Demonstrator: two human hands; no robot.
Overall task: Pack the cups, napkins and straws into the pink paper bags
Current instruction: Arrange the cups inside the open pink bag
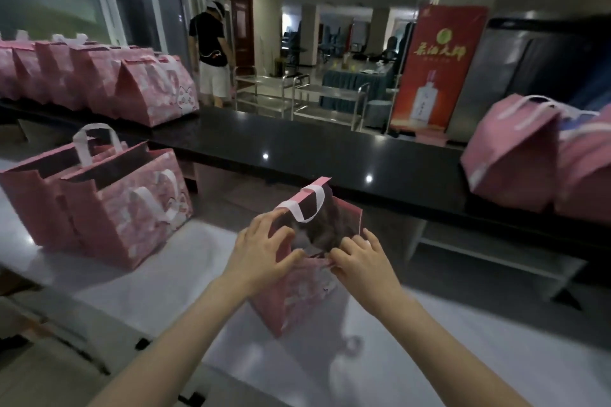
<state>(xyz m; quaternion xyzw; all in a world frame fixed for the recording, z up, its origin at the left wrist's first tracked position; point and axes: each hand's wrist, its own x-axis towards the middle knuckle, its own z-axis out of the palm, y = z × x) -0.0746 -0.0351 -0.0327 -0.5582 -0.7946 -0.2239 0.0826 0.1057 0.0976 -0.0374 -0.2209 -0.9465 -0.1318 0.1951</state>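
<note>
Right, the pink bag (pixel 297 291) sits dead centre in front of the person, over the white tabletop (pixel 165 274), tipped with its mouth leaning away; I cannot tell whether its base rests flat. The left grip (pixel 261 251) is curled round the bag's left edge at the mouth, thumb on the near rim. The right grip (pixel 360 261) pinches that same near rim just beside it, so both are grasping the bag and holding it open. One white handle (pixel 310 205) loops up from the far rim. The inside is dark and blurred, and I cannot make out what is in there. At 9 o'clock from this bag two open bags (pixel 109 208) stand upright and touching on the white tabletop, handles up. Beyond runs a black tabletop (pixel 297 142); at 10 o'clock on it is a row of closed bags (pixel 99 82) packed side by side, and at 2 o'clock a couple more bags (pixel 515 155) lean together. Past it, at 11 o'clock, a person in a black top (pixel 211 43) stands with their back turned by some steel carts (pixel 264 92), and at 1 o'clock there is a red banner (pixel 436 66).
</note>
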